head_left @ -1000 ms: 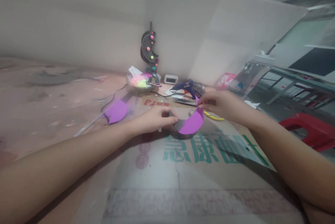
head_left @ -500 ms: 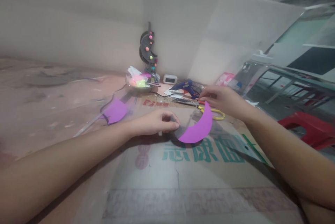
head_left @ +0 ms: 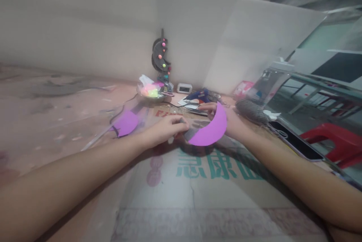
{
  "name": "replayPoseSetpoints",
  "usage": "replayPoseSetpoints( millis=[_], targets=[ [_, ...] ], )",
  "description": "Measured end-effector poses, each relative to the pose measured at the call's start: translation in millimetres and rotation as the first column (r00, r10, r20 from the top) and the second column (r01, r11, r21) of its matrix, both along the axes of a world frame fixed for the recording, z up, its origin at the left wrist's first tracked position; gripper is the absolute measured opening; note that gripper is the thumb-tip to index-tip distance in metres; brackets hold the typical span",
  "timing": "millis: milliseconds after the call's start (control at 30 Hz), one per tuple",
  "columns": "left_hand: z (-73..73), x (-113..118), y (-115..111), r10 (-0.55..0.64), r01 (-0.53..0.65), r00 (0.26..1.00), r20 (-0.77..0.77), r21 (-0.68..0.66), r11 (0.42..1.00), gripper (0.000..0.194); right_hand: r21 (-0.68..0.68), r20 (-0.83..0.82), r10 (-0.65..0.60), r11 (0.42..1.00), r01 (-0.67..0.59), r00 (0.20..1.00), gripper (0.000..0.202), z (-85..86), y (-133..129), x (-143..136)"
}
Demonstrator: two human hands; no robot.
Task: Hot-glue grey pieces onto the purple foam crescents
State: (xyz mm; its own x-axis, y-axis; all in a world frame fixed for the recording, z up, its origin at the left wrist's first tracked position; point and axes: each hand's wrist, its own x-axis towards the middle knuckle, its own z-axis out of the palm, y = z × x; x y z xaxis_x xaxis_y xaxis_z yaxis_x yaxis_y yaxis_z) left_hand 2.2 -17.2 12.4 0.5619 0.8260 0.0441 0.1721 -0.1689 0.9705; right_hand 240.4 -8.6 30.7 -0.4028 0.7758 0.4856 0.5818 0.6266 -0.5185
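My left hand (head_left: 169, 128) is closed in a pinch on the left tip of a purple paper crescent (head_left: 210, 133), which curves upward to the right above the cardboard (head_left: 158, 204). A dark grey part shows at the pinched end. Behind the crescent is my right hand (head_left: 230, 121). Some of its fingers show past the inner curve, near the scissors' blades (head_left: 195, 111) lying on the table. The crescent covers the rest of that hand, so its grip is hidden. A second purple piece (head_left: 127, 123) lies left of my left hand.
Behind my hands are a blue glue gun (head_left: 198, 94), a small white clock (head_left: 184, 88), a bowl of coloured material (head_left: 152, 94) and a dark crescent ornament with coloured balls (head_left: 161, 57). Grey yarn (head_left: 251, 110), a phone (head_left: 296, 140) and a red stool (head_left: 333, 140) are on the right.
My right hand has moved left and down, from above the crescent's upper tip to behind it. The crescent has shifted slightly left and up with my left hand. The yellow scissors handles no longer show.
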Motion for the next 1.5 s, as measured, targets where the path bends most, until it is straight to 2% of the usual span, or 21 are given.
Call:
replayPoseSetpoints(
  millis=[100, 200, 300, 367, 567, 733, 867, 1033, 1100, 1167, 1267, 1433, 1500],
  targets=[
    [-4.0, -0.4, 4.0, 0.100, -0.099, 0.995, 0.007, -0.022, 0.995, 0.023, -0.225, -0.242, -0.105, 0.973, 0.049, 0.965, 0.034, -5.1, -18.5, -20.1],
    [-6.9, -0.7, 7.0, 0.113, -0.113, 0.994, -0.003, -0.011, 0.994, 0.026, -0.449, -0.372, -0.180, 0.893, -0.007, 0.911, 0.038, -11.6, -27.3, -29.9],
    [-9.6, 0.0, 8.8, 0.093, -0.093, 0.996, 0.006, 0.027, 0.995, 0.031, -0.555, -0.459, -0.182, 0.823, -0.120, 0.869, 0.041, -20.6, -25.4, -30.3],
    [-11.5, 0.3, 9.6, 0.081, -0.082, 0.997, 0.017, 0.037, 0.996, 0.034, -0.581, -0.470, -0.188, 0.801, -0.142, 0.863, 0.041, -24.8, -23.6, -29.1],
    [-12.8, -0.2, 10.2, 0.065, -0.065, 0.998, -0.008, 0.042, 0.997, 0.033, -0.573, -0.315, -0.273, 0.818, 0.048, 0.909, 0.026, -25.5, -24.1, -27.1],
    [-11.9, 0.5, 9.5, 0.015, -0.011, 0.998, -0.068, 0.058, 0.998, 0.034, -0.367, -0.337, -0.159, 0.930, 0.027, 0.928, 0.015, -33.2, -14.5, -22.7],
    [-13.7, 0.5, 10.8, -0.016, 0.023, 0.993, -0.114, 0.064, 0.998, 0.038, -0.376, -0.320, -0.169, 0.926, 0.039, 0.932, 0.019, -36.3, -11.8, -23.8],
    [-13.7, -0.2, 11.3, -0.030, 0.038, 0.993, -0.117, 0.066, 0.997, 0.036, -0.375, -0.274, -0.205, 0.923, 0.092, 0.940, 0.019, -29.5, -16.9, -27.7],
    [-12.9, -0.6, 10.7, -0.027, 0.032, 0.995, -0.098, 0.049, 0.998, 0.035, -0.358, -0.260, -0.186, 0.930, 0.084, 0.947, 0.013, -26.7, -18.9, -28.8],
    [-12.3, -1.0, 10.0, 0.007, -0.005, 0.997, -0.073, 0.026, 1.000, 0.036, -0.374, -0.280, -0.174, 0.926, 0.060, 0.944, 0.016, -24.6, -20.6, -30.2],
    [-11.7, -1.3, 9.9, 0.090, -0.091, 0.995, -0.030, -0.017, 0.996, 0.036, -0.389, -0.385, -0.178, 0.921, 0.016, 0.906, 0.030, -23.2, -22.0, -31.7],
    [-11.3, -0.2, 9.6, 0.157, -0.153, 0.986, 0.046, -0.084, 0.985, 0.036, -0.376, -0.519, -0.168, 0.926, -0.047, 0.838, 0.018, -24.4, -22.0, -28.8],
    [-11.6, 0.4, 8.9, 0.162, -0.158, 0.986, 0.048, -0.068, 0.985, 0.035, -0.399, -0.537, -0.132, 0.910, -0.113, 0.833, 0.026, -26.1, -21.8, -27.4]
  ],
)
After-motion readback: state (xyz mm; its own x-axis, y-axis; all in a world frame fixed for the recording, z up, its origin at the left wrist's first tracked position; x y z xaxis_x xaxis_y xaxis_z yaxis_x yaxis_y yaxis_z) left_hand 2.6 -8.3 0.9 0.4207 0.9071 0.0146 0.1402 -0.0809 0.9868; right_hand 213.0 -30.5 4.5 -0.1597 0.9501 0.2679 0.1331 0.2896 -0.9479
